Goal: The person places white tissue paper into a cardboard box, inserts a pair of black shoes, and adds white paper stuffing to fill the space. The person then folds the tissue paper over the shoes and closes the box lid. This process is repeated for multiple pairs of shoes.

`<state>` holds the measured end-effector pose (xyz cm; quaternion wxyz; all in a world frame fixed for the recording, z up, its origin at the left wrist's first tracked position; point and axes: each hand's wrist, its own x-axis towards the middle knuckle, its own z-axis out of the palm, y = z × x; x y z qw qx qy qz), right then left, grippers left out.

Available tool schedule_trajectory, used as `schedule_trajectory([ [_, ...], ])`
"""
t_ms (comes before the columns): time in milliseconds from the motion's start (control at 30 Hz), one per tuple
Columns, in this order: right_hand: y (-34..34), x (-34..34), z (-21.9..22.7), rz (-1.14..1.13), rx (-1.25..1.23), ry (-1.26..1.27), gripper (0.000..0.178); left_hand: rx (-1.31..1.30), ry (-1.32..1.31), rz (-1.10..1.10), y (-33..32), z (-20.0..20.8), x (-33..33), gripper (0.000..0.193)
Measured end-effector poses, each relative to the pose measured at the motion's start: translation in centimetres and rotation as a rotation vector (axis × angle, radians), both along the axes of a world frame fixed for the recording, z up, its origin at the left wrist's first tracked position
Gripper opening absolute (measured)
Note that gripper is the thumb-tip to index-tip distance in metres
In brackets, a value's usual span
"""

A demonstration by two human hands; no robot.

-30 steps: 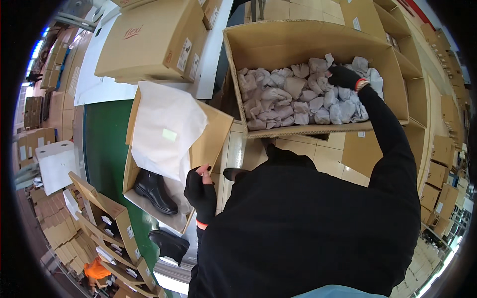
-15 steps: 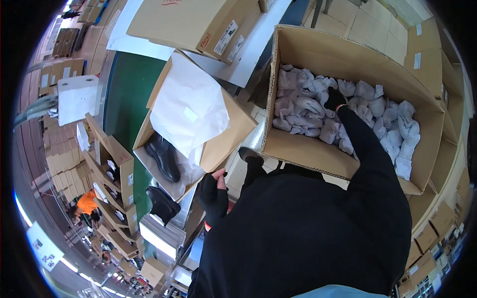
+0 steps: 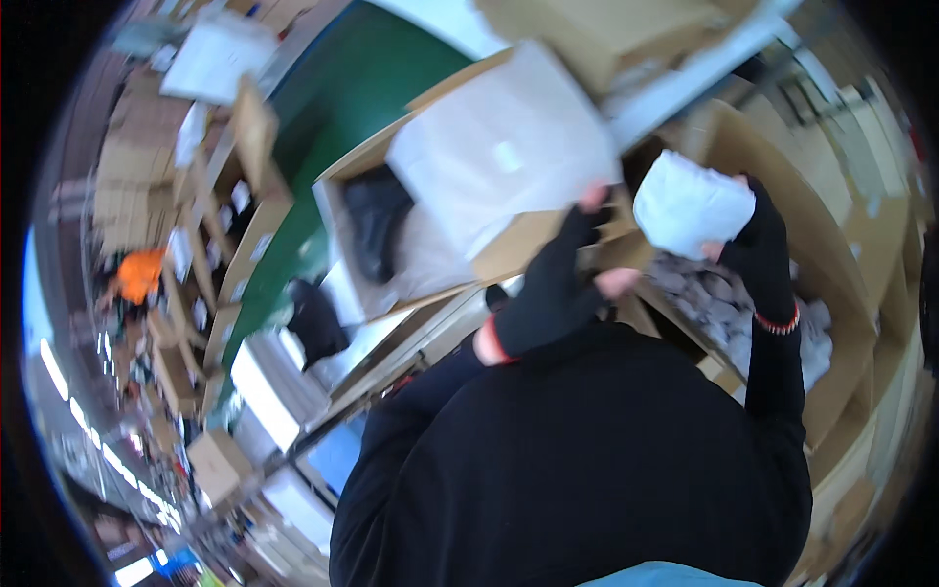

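Note:
In my right hand (image 3: 765,249), gloved in black with bare fingertips, is a crumpled white paper wad (image 3: 690,207). I hold it up over the big carton (image 3: 827,230), where many more paper wads (image 3: 699,298) lie. My left hand (image 3: 550,301), in a matching glove, reaches toward the wad with thumb and fingers apart, holding nothing. To its left stands an open shoe box (image 3: 342,264), with white tissue paper (image 3: 465,147) spread over its lid side. One black shoe (image 3: 377,220) lies in the box. A second black shoe (image 3: 315,323) sits outside, beside the box's near left corner.
A green conveyor belt (image 3: 367,68) runs behind the shoe box. Closed cardboard boxes (image 3: 606,34) stand on a pale ledge at the back. Several open boxes (image 3: 249,245) line the left, and a stack of white sheets (image 3: 274,386) lies near the front. Farther left is a person in orange (image 3: 140,276).
My right hand has come up out of the carton with a paper wad. My left hand has moved right and opened toward it. The whole view has turned.

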<state>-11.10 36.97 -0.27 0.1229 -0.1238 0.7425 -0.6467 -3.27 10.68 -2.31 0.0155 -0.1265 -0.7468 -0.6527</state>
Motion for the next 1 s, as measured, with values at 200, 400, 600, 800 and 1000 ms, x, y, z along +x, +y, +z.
schedule_trajectory([
  [200,-16.3,5.8,-2.2,0.209,-0.079,-0.121,0.063,-0.195,0.039,0.137,-9.7,1.2,3.9,0.085],
  [400,-28.0,5.8,-3.8,0.729,0.124,0.033,0.050,-0.683,0.103,0.240,-24.9,-4.0,9.6,0.068],
  [600,-40.3,4.2,-15.4,0.723,0.239,0.473,0.068,-1.231,0.216,0.123,-34.4,-12.4,12.4,0.029],
  [800,-48.7,3.1,-20.9,0.768,0.644,0.824,0.084,-1.306,0.093,0.190,-34.0,-15.0,12.5,0.012],
  [1000,-51.3,1.8,-22.6,0.805,0.610,0.821,0.085,-1.453,0.175,0.295,-35.5,-17.3,12.8,0.014],
])
